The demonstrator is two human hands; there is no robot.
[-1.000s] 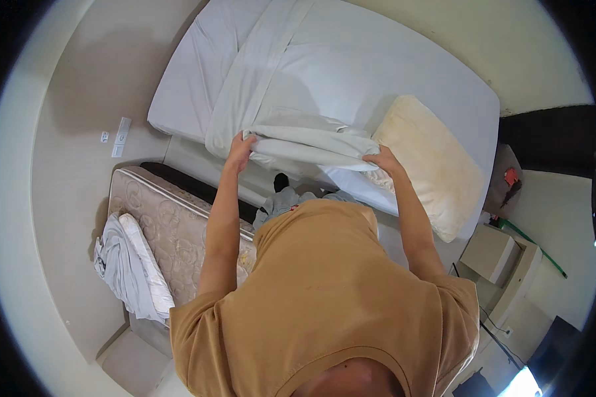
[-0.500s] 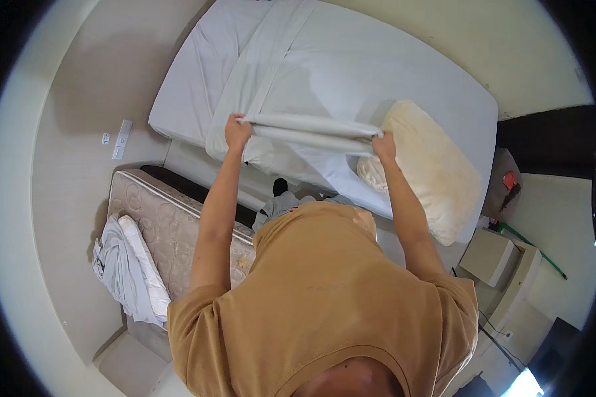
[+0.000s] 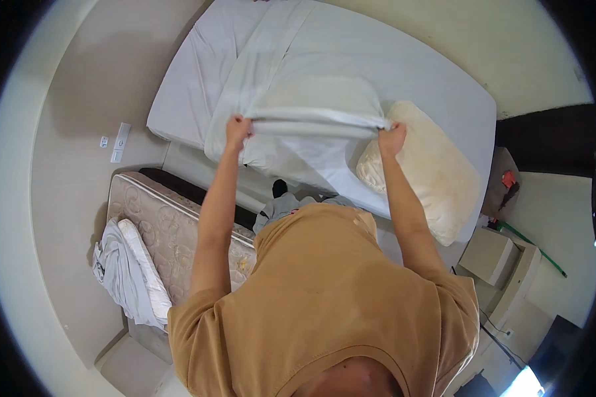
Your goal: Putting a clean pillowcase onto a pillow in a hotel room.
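Observation:
A white pillowcase point(image 3: 321, 99) is stretched between my two hands above the bed, its folded edge taut and its body spread away from me. My left hand point(image 3: 238, 131) grips the left end of that edge, fingers closed. At the other end, my right hand point(image 3: 392, 139) is closed on the opposite corner. Just right of it, partly beneath my forearm, lies a bare cream pillow point(image 3: 444, 175) with yellowish stains. Under everything is the bed point(image 3: 404, 69), covered with a white sheet; a folded white cloth strip point(image 3: 255, 73) crosses it on the left.
To my left, near the wall, is a patterned beige mattress point(image 3: 152, 218) with a heap of grey and white bedding point(image 3: 129, 271) on it. A beige box-like cabinet point(image 3: 487, 255) and a green stick point(image 3: 533, 248) are at the right. A wall switch panel point(image 3: 120, 142) is on the left.
The pillowcase has billowed up and away from me, spreading over the bed beyond my hands. My right hand has shifted slightly right and up; the left has barely moved.

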